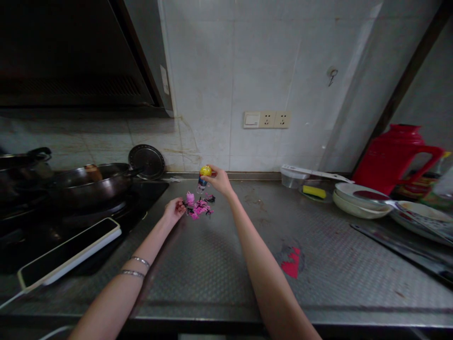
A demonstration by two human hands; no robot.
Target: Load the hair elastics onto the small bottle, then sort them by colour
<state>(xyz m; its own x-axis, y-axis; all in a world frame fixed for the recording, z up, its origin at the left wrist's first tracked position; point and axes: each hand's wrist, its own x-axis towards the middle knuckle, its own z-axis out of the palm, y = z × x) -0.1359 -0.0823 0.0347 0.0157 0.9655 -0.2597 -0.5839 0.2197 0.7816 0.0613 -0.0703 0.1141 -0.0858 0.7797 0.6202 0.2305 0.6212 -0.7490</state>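
Note:
My right hand (217,179) is closed on the yellow cap of a small bottle (203,179), which it holds tilted just above the steel counter (226,264). Below the bottle lies a small heap of pink and black bits (200,207). My left hand (174,209) is closed in a pinch at the left edge of that heap, gripping a pink piece (190,197). Two thin bracelets sit on my left forearm.
A phone (69,251) rests on the stove edge at the left, beside a dark pan (90,185) and a round lid (146,161). Plates (361,198), a yellow sponge (314,191), a red jug (392,156) and a red scrap (292,264) are at the right.

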